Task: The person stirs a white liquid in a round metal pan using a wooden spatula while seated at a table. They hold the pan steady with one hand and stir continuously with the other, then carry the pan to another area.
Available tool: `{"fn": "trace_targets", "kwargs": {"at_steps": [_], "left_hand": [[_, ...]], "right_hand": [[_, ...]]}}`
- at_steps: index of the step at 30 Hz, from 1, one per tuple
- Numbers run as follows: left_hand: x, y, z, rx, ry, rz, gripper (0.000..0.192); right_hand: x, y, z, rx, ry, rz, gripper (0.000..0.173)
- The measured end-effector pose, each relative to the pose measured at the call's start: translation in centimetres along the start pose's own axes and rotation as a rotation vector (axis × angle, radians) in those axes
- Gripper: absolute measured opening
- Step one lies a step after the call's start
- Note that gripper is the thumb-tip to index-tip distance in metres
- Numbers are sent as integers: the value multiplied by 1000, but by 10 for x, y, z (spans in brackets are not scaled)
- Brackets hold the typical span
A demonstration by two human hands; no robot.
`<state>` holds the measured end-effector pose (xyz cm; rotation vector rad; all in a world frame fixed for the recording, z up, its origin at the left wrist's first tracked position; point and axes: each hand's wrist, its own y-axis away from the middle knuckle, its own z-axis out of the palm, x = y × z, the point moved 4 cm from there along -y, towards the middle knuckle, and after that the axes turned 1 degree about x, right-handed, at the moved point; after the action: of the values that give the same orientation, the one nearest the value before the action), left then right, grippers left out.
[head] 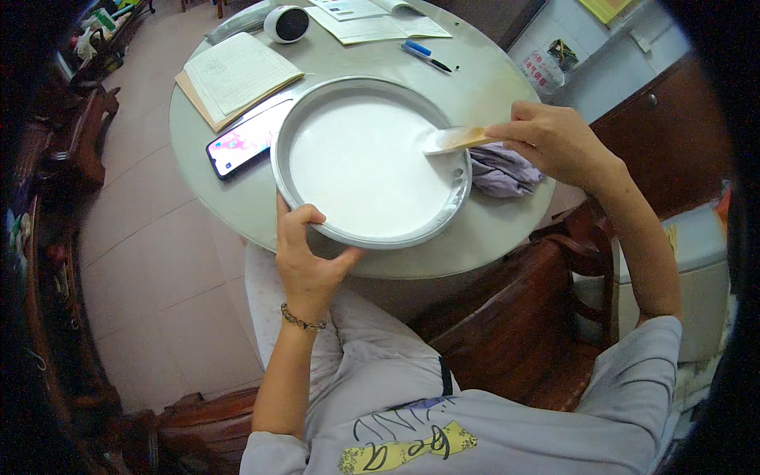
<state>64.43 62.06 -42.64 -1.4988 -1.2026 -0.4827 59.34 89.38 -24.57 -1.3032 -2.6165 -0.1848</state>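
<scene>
A round metal pan (462, 202) stands on the table before me, tilted slightly or seen at an angle. Its floor is covered with a smooth white substance (362, 172); whether this is liquid or powder I cannot tell. My left hand (306, 255) grips the pan's near left rim, fingers over and against its side. Between the fingertips of my right hand (546, 139) is the yellowish handle of a flat spatula (457, 139). Its white-coated blade rests over the pan's right side, touching the white layer. A few bare patches show on the inner wall at lower right.
Under the pan's right side lies a crumpled grey-purple cloth (507, 171). A lit phone (243, 142) and an open notebook (237, 74) are at left. Farther back are a white camera-like device (287, 25), papers (380, 27) and a pen (436, 61). A wooden chair (510, 297) is at right.
</scene>
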Motion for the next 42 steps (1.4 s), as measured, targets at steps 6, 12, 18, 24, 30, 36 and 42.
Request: {"fn": "trace_targets", "kwargs": {"at_steps": [6,12,18,24,30,36,42], "left_hand": [[-1,2,3,12,18,-1,63],[1,0,1,23,8,26,62],[0,-1,1,46,-9,42,62],[0,0,2,39,-12,26,60],[-1,-1,1,26,-14,30,62],[3,-2,-1,42,-9,38,62],[0,-1,-1,16,-50,41,62]], "right_hand": [[-17,4,-10,-123,27,-15,19],[-44,2,-20,-305,-147,46,15],[-63,-12,-4,-338,-293,-44,19],[-87,-16,20,-233,-352,-103,24],[-108,-37,30,3,-306,-153,24],[-108,-71,43,48,-266,-62,23],[-90,-86,51,71,-238,-18,25]]}}
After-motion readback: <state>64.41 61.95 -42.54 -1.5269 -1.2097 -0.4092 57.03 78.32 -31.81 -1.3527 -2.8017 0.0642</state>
